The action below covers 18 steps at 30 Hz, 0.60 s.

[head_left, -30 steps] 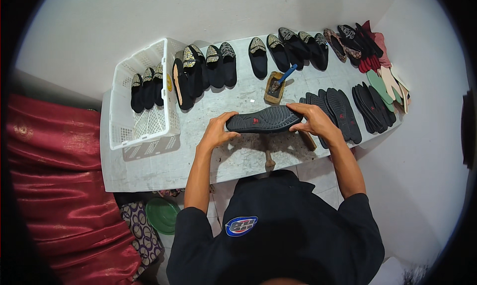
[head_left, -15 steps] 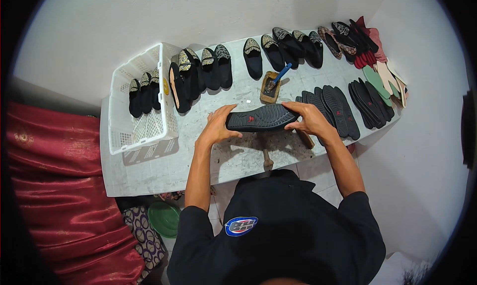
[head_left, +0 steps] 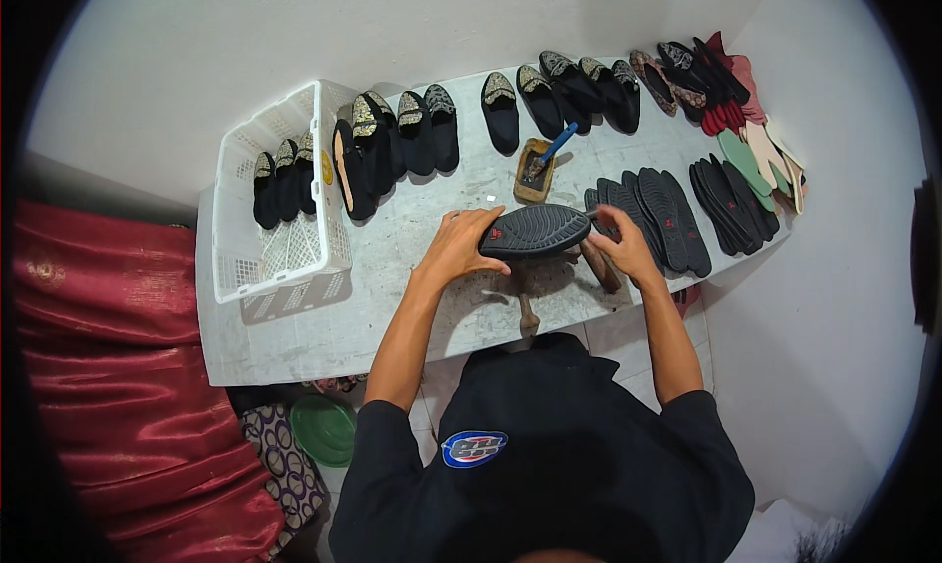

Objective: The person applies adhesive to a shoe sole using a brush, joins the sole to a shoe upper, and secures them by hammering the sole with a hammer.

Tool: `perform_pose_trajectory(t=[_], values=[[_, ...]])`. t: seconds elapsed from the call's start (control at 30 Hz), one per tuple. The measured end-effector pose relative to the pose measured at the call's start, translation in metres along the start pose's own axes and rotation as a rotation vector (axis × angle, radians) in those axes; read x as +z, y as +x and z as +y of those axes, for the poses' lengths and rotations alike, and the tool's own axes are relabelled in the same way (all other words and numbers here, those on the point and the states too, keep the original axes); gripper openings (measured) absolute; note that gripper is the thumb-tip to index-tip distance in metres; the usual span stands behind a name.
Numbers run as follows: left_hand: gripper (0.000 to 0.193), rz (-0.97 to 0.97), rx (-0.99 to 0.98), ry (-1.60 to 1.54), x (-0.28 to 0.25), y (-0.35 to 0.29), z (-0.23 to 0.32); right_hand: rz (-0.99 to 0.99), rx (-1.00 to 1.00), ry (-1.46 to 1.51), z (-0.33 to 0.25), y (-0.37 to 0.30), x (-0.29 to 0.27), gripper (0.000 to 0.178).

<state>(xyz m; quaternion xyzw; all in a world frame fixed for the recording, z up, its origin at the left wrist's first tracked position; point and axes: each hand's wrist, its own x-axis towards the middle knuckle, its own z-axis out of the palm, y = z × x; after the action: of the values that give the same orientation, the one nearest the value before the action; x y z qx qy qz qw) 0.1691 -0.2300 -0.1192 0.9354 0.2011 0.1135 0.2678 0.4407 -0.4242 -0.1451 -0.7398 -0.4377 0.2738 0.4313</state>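
Jutting from the left hand, the black sole points rightward.

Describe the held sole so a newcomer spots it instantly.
Find the white table, then its middle, where the left hand holds one end of a black sole. Its ridged face bears a red mark near that hand. Unlike the soles lying to the right, it is held above the table.

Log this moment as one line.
left hand: grips black sole | right hand: at sole's right end, contact unclear | sole: tread facing camera, held above table | beyond: tray with blue-handled brush
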Motion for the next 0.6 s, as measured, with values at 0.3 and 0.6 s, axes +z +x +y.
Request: perform_pose_trajectory(t=[0.3, 0.6], values=[[0.094, 0.043, 0.035, -0.039, 0.000, 0.001, 0.000, 0.035, 0.028, -0.587, 0.075, -0.027, 0.040, 0.043], [0.092, 0.037, 0.018, -0.034, 0.002, -0.002, -0.003, 0.128, 0.152, -0.553, 0.059, -0.023, 0.044, 0.037]])
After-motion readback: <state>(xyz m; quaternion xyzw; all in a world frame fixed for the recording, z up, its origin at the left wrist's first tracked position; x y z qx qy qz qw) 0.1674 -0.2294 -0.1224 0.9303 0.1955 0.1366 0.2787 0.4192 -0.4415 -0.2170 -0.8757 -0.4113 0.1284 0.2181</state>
